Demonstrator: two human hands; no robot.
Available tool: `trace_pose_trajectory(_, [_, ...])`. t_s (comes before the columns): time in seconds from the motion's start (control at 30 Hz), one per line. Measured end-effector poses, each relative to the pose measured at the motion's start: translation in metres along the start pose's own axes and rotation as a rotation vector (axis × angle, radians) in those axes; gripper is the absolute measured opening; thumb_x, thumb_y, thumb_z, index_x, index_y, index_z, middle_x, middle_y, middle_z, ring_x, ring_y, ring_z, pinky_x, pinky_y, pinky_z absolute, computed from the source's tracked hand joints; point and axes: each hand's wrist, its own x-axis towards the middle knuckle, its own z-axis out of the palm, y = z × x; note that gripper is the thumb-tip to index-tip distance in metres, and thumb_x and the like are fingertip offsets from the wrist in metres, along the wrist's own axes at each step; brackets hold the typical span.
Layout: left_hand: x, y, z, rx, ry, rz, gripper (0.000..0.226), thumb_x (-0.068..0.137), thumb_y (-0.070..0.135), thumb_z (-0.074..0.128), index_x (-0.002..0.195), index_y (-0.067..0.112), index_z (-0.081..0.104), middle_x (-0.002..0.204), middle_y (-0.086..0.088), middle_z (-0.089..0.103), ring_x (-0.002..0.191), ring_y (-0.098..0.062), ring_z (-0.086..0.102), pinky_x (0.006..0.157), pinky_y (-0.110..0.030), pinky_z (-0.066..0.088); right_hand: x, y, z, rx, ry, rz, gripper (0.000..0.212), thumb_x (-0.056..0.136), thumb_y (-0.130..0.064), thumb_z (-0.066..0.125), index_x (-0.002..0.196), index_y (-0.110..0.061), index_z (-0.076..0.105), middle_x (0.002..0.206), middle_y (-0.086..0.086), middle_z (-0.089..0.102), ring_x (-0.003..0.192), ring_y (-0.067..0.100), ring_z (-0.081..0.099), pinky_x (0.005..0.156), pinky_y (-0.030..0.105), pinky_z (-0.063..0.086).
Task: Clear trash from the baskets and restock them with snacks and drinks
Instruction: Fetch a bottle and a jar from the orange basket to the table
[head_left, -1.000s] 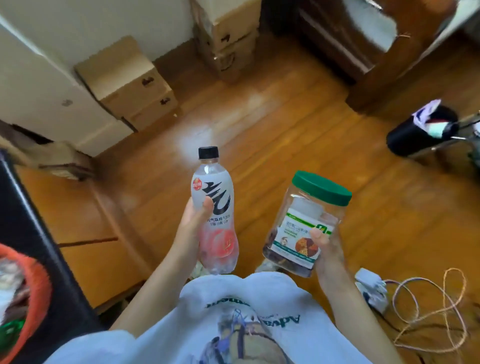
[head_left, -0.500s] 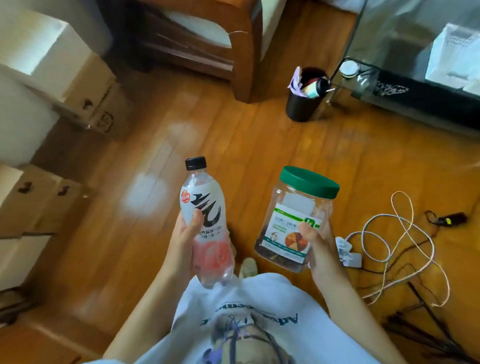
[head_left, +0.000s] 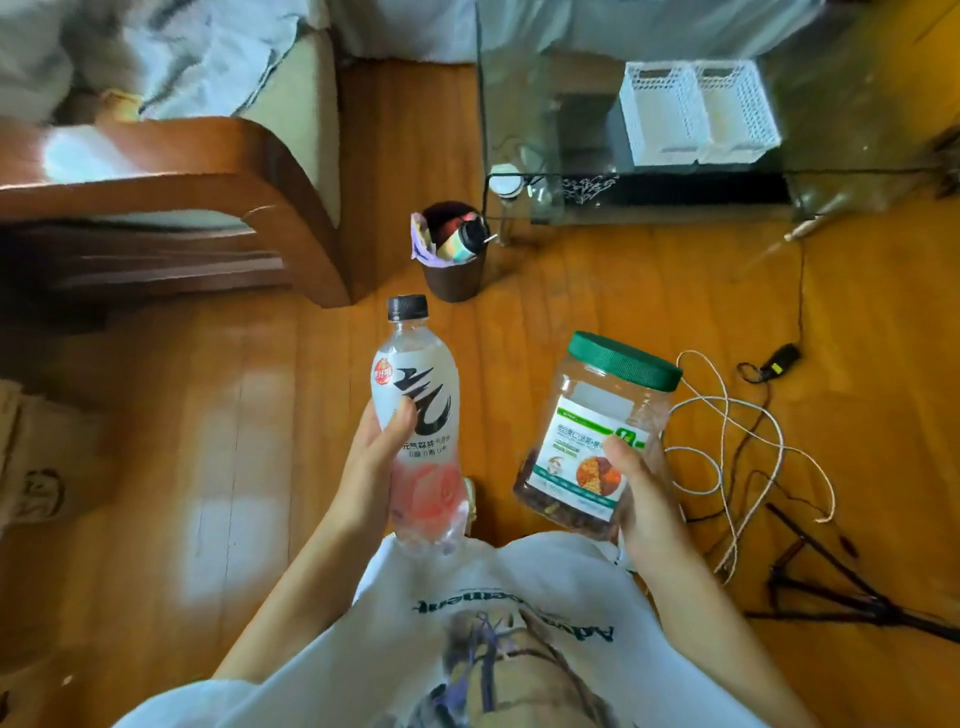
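Carrying a clear plastic drink bottle with a black cap (head_left: 415, 415) in the left hand (head_left: 371, 457) and a green-lidded clear snack jar (head_left: 597, 436) in the right hand (head_left: 641, 493), fingers wrapped closed around each. Twin white perforated baskets (head_left: 698, 111) sit on the glass bench (head_left: 519, 130), well beyond the jar; the trailing floor cables (head_left: 727, 415) beside the jar could trip the walker.

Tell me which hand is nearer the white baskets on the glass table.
Right. The right hand, holding the jar, is below the baskets, slightly left of them. The left hand, holding the bottle, is farther left.
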Motion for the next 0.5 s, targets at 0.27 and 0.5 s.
trace_pose_trajectory(0.27, [0.108,0.045,0.040,0.052,-0.201,-0.054,0.089,0.061,0.065,0.070,0.124,0.005,0.049,0.091,-0.007,0.066,0.079,-0.020,0.064,0.062,-0.030,0.053,0.052,-0.030,-0.019,0.114,0.195,-0.025,0.058,0.071,-0.039,0.063,0.125,-0.032,0.046,0.111,0.000,0.069,0.101,0.020,0.067,0.069,0.033,0.057])
trace_pose_trajectory(0.5, [0.197,0.065,0.112,0.034,-0.256,-0.107,0.090,0.058,0.065,0.072,0.122,0.006,0.050,0.089,-0.010,0.065,0.074,-0.023,0.064,0.058,-0.033,0.054,0.127,-0.078,-0.069,0.182,0.273,-0.025,0.049,0.069,-0.044,0.067,0.116,-0.042,0.054,0.107,-0.005,0.071,0.098,0.015,0.068,0.064,0.027,0.057])
